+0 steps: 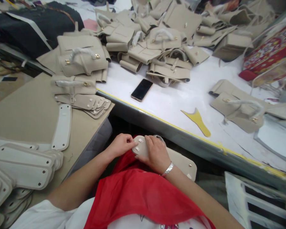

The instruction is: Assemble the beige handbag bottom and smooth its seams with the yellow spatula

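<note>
Clock is centered on the beige panel (pixel 181 160), 12 = straight ahead. Panel is above the lap, just off the near table edge, long side running roughly 10 to 4. White tabs at both ends, a small stud near the 4 end.

Left hand (pixel 122 145): at the panel's 10 end. Thumb and forefinger close together on it, other fingers curled. Can't tell if they pinch the rim or a tab.

Right hand (pixel 156 152): laid across the panel, gripping it, fingers pressed together, thumb apart toward the near side. Silver bracelet (pixel 168 169) on the wrist. Part of a grey loop (pixel 160 138) shows just past the fingers.

White table (pixel 164 101): phone (pixel 142 90) between 11 and 12, yellow piece (pixel 199 122) between 1 and 2. Beige bag (pixel 238 111) with wrapped handle at 2, red patterned bag (pixel 271 54) beyond. Bag heap (pixel 157 41) at 12.

Brown board (pixel 23 101): small panel stack (pixel 92 105) at 10, pale strips with holes (pixel 23 165) at 9. Stacked bags (pixel 83 58) at 11.
</note>
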{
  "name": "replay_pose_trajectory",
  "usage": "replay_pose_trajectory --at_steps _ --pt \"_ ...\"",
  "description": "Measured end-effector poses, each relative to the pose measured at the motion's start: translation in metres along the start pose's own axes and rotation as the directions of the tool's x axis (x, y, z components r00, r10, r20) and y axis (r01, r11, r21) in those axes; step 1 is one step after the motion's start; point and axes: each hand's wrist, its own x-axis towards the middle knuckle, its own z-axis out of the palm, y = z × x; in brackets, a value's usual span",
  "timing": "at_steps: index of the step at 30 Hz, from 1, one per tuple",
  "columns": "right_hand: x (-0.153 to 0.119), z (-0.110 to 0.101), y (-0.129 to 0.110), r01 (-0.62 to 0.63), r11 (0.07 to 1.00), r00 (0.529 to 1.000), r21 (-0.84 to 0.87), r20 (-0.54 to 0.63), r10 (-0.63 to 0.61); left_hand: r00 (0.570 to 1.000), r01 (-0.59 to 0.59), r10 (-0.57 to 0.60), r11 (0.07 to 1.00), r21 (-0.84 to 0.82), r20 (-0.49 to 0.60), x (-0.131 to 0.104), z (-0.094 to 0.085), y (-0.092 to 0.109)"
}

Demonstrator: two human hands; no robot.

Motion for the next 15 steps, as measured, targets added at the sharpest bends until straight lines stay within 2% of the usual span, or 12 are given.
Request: replay_pose_trajectory --at_steps 8,15 --pt "0.0044 -0.0025 -0.0045 -0.006 1.0 1.0 -0.009 0.003 0.006 0.998 0.014 -0.011 0.998 -0.056 0.054 0.0028 -0.0035 -0.0023" --pt "0.0047 0.0028 -0.0049 -0.001 1.0 1.0 -0.028 0.01 0.002 0.997 -0.019 0.027 0.994 -0.104 0.078 0.0058 -0.0055 -0.0071"
